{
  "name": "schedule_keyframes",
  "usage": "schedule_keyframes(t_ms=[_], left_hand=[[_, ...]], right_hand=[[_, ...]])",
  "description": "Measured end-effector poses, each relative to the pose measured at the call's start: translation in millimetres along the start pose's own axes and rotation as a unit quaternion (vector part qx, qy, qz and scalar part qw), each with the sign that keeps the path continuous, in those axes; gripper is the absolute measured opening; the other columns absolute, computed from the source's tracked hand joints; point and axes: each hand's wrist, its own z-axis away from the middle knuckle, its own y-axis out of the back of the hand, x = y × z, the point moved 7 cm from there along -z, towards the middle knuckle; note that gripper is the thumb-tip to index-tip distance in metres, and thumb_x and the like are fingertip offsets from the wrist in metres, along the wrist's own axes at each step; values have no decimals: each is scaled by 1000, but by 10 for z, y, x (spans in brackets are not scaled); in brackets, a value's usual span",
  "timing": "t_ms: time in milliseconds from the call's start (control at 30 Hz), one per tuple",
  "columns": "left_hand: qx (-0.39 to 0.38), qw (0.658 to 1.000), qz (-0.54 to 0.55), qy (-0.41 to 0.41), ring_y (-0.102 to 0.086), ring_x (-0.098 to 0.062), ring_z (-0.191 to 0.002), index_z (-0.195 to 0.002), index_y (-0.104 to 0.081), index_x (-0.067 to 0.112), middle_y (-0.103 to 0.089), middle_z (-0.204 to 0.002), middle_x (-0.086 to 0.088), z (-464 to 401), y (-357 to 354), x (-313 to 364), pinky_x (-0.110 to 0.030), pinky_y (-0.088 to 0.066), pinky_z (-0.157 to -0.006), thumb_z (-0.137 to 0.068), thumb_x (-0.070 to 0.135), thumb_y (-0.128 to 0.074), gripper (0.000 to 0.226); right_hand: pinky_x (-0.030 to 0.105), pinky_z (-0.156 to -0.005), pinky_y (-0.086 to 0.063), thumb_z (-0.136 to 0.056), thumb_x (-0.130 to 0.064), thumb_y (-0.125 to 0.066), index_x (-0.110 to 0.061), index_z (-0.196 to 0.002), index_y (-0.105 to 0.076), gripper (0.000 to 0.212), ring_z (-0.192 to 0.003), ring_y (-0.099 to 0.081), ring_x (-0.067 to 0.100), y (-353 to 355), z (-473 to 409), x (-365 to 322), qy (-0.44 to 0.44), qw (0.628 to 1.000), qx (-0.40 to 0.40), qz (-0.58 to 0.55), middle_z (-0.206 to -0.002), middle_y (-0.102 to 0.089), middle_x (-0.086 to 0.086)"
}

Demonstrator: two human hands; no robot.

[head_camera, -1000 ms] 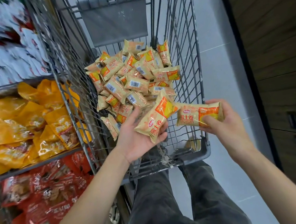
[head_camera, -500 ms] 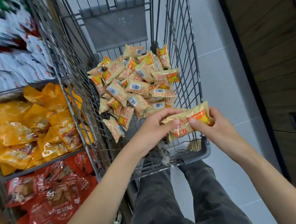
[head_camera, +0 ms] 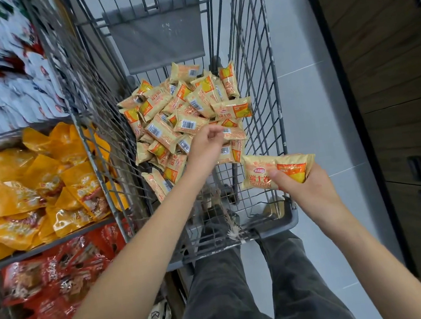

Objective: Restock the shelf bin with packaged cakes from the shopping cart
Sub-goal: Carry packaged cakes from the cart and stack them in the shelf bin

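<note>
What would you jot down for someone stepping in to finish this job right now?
Right hand: grips packaged cakes at the cart's near right corner.
Left hand: fingers curled over the cake pile in the shopping cart; whether it pinches one is unclear.
Done: some cakes gathered in the right hand.
Left: carry them to the shelf bin, which I cannot identify among the shelves on the left; most of the pile remains.

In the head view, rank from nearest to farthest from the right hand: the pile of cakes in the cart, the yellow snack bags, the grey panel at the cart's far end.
From the right hand:
1. Pile of cakes, just ahead and left, inside the cart.
2. Grey panel, straight ahead at the cart's far end.
3. Yellow snack bags, far left on the shelf.
</note>
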Motion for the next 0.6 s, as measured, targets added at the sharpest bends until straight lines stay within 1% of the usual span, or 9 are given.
schedule_keyframes(t_ms=[67, 133, 200, 267, 333, 400, 467, 533, 600], left_hand=[[5, 996, -88, 2, -51, -18, -114, -127, -50, 13, -50, -132, -3, -360, -71, -97, -29, -47, -93, -94, 8, -48, 33], [13, 985, -167, -31, -44, -21, -125, -134, -43, 7, -43, -138, -8, -704, -118, -99, -30, -39, -105, -90, 2, -50, 45], [29, 967, -244, -66, -36, -26, -132, -139, -37, 5, -37, -141, -12, -1011, -129, -47, -32, -29, -110, -87, -3, -52, 54], [24, 941, -322, -100, -28, -28, -137, -143, -32, 6, -32, -147, -13, -1273, -175, 2, -34, -23, -113, -87, -3, -52, 60], [-5, 920, -381, -91, -21, -27, -142, -146, -28, 14, -27, -152, -10, -1477, -257, -29, -41, -20, -114, -87, -2, -51, 66], [-25, 904, -419, -80, -30, -31, -136, -144, -33, 18, -38, -145, -13, -1583, -349, -70, -45, -28, -110, -90, 6, -54, 59], [-24, 889, -444, -104, -42, -31, -123, -135, -44, 14, -52, -129, -14, -1605, -423, -62, -42, -36, -101, -91, 20, -58, 46], [-22, 882, -453, -127, -42, -30, -121, -130, -50, 16, -54, -126, -11, -1549, -461, -64, -41, -35, -102, -89, 26, -62, 44], [-33, 899, -418, -126, -39, -31, -125, -132, -50, 19, -49, -128, -10, -1430, -468, -91, -43, -32, -107, -88, 27, -62, 47]], right_hand=[[5, -57, -45, -82, -31, -71, -18, -103, -63, 26, -75, -66, -5, 61, -21, 40, -7, 1000, 11, -10, -88, -71, -11], [9, -64, -51, -82, -29, -71, -18, -103, -64, 25, -76, -67, -4, 126, -53, 110, -24, 999, 20, -27, -87, -72, -9], [18, -72, -56, -83, -27, -70, -20, -98, -65, 17, -79, -69, 1, 157, -80, 164, -38, 998, 18, -49, -84, -74, -9], [16, -69, -56, -83, -26, -69, -22, -94, -65, 13, -80, -70, 2, 154, -95, 171, -40, 997, 14, -64, -83, -74, -13], [14, -67, -54, -82, -26, -70, -21, -98, -65, 17, -80, -70, 2, 151, -101, 170, -38, 996, 19, -80, -85, -74, -14], [11, -63, -52, -82, -26, -70, -20, -100, -64, 20, -79, -69, 1, 156, -101, 174, -38, 995, 25, -89, -84, -73, -14], [9, -60, -49, -82, -26, -70, -21, -100, -64, 20, -77, -69, 0, 158, -90, 184, -34, 995, 23, -89, -84, -73, -15], [8, -59, -49, -83, -23, -69, -20, -99, -63, 18, -76, -69, -1, 169, -70, 192, -28, 995, 21, -91, -83, -73, -15], [11, -61, -50, -83, -22, -69, -19, -99, -63, 17, -77, -69, 1, 177, -58, 188, -25, 995, 15, -92, -84, -73, -13]])
